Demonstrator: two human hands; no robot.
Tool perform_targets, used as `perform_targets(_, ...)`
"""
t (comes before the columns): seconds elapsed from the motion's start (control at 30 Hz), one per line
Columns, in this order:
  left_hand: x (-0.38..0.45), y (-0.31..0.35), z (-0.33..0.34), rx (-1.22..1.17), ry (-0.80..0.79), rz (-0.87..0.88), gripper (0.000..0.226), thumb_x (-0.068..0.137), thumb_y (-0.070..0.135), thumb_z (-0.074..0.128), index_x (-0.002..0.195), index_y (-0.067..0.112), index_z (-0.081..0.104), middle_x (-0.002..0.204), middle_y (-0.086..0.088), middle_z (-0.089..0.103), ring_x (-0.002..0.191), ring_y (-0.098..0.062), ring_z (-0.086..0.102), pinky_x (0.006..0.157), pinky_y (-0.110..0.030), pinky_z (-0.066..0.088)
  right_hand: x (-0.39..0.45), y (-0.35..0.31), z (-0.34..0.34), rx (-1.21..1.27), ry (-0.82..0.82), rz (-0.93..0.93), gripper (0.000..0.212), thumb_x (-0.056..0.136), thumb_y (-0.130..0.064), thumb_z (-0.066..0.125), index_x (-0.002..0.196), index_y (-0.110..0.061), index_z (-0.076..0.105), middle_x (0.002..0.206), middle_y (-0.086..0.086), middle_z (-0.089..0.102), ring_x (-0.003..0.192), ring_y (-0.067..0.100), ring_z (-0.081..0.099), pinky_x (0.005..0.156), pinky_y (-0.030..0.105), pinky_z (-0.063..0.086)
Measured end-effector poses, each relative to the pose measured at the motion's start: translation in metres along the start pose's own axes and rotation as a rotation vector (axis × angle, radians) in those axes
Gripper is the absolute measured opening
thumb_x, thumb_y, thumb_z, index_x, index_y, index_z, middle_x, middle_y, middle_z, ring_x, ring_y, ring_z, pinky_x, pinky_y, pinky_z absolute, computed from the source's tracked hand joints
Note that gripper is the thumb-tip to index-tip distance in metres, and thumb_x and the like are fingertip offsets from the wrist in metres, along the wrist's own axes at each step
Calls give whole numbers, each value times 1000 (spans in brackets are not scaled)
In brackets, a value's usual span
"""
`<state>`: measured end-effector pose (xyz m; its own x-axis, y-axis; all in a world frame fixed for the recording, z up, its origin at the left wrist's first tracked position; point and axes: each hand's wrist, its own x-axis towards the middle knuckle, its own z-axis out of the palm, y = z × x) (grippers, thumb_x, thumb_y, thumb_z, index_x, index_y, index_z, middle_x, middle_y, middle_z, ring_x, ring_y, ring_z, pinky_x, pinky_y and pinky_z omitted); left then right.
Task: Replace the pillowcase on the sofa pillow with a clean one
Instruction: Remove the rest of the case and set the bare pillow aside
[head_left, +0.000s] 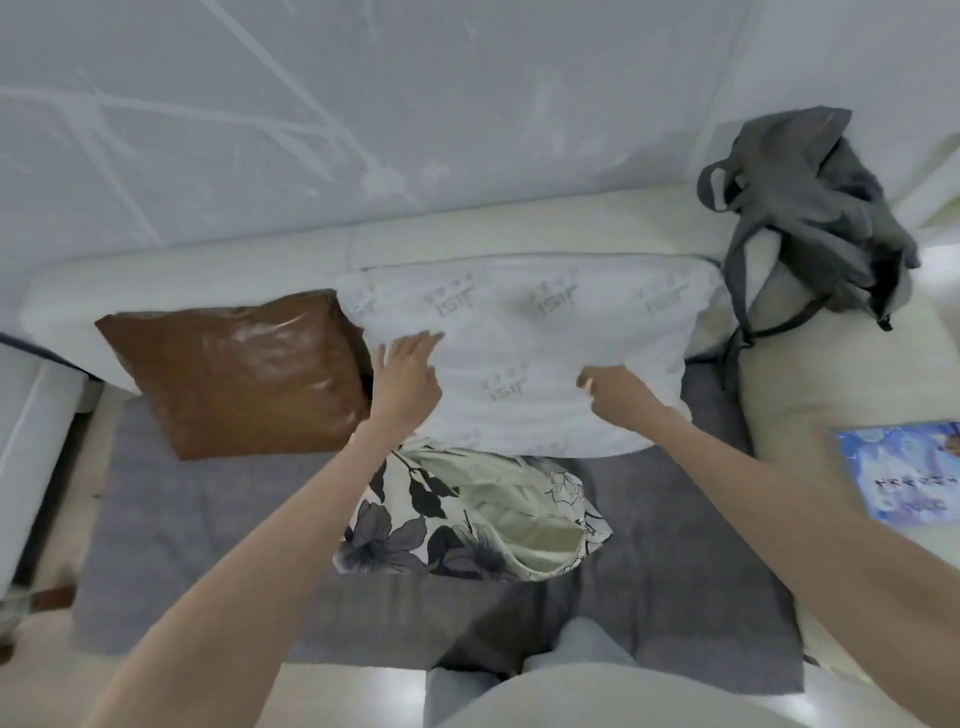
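Against the backrest of the cream sofa (545, 228), at twelve o'clock from my knees, leans the bare white sofa pillow with faint grey printed logos (524, 353). My left hand (408, 382) lies on its left part, at about eleven o'clock, fingers straight and spread a little, flat against the fabric and holding nothing. My right hand (618, 387) is at one o'clock on the pillow's lower middle; its fingers are curled toward the cloth, but the blur keeps me from telling whether they pinch the fabric or only touch it.

Just below the pillow, straight ahead at twelve o'clock and closer to me, a crumpled pillowcase with black and grey flowers on a cream ground (467, 514) lies on the grey blanket (208, 545) that covers the seat. A shiny brown leather cushion (234, 374) stands at ten o'clock, touching the pillow's left edge. At two o'clock a dark grey cloth bag (810, 218) slumps over the sofa's corner, and at three o'clock a blue printed book (904, 467) lies on the cream seat.
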<state>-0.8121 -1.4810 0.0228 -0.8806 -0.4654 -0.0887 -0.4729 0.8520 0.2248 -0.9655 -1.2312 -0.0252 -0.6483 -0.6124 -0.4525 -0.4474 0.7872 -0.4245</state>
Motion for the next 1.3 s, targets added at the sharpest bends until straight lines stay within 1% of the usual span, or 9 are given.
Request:
perform_targets(0.1,-93,-35,57,-152,-240,-218,45,85,6,47,122,27,62,128,2,62,120,-23,54,99,-34,38,-47,32,72,-36,-390,199,31,90,-8,45,114,-4,64,116,15,64,103,26,62,89,29,49)
perform_targets(0.23,-198,-84,106,-232,-540,-514,38,87,13,43,111,32,66,124,4,64,120,-24,55,96,-32,42,-90,49,124,-25,-615,306,33,82,-3,45,105,2,68,106,18,70,85,24,66,84,31,54)
perform_targets(0.37,-223,-118,124,-184,-684,-623,31,90,18,42,107,32,64,128,1,61,121,-27,54,103,-37,40,-89,45,144,10,-522,297,35,79,-2,42,101,2,68,104,21,70,96,32,67,84,37,53)
perform_targets(0.47,-207,-137,133,-157,-650,-602,30,89,14,37,104,26,60,125,-7,61,118,-33,54,101,-40,37,-70,33,154,45,-374,332,32,82,-6,44,102,-9,69,113,15,66,107,31,61,89,35,48)
perform_targets(0.7,-147,-181,175,-285,-559,-551,41,84,5,42,112,27,63,118,4,66,111,-23,56,88,-31,41,-30,-4,204,160,-250,495,33,82,-8,45,102,-16,70,115,16,64,106,34,59,94,38,48)
perform_targets(0.83,-119,-205,209,-225,-581,-443,40,83,5,41,115,21,57,117,-5,62,102,-28,56,78,-32,39,-15,-11,246,164,-250,569,37,82,-4,41,107,-10,67,119,17,62,107,35,59,92,36,49)
perform_targets(1.03,-81,-245,261,-154,-542,-383,41,84,11,46,124,21,46,127,-4,50,100,-36,58,82,-40,41,11,-2,306,152,-266,643,40,79,-4,43,110,-16,65,120,10,63,111,30,57,92,34,48)
perform_targets(1.17,-39,-262,295,-132,-484,-358,48,84,13,53,130,16,39,135,-8,38,95,-43,58,75,-41,39,37,17,332,115,-205,689,39,78,-5,45,115,-11,53,122,14,52,107,37,54,85,41,46)
perform_targets(1.3,4,-280,325,-133,-414,-390,55,84,18,54,134,15,32,141,-8,32,98,-45,56,74,-41,37,65,39,350,75,-93,725,63,75,-5,57,132,-10,31,126,16,35,115,41,45,88,49,43)
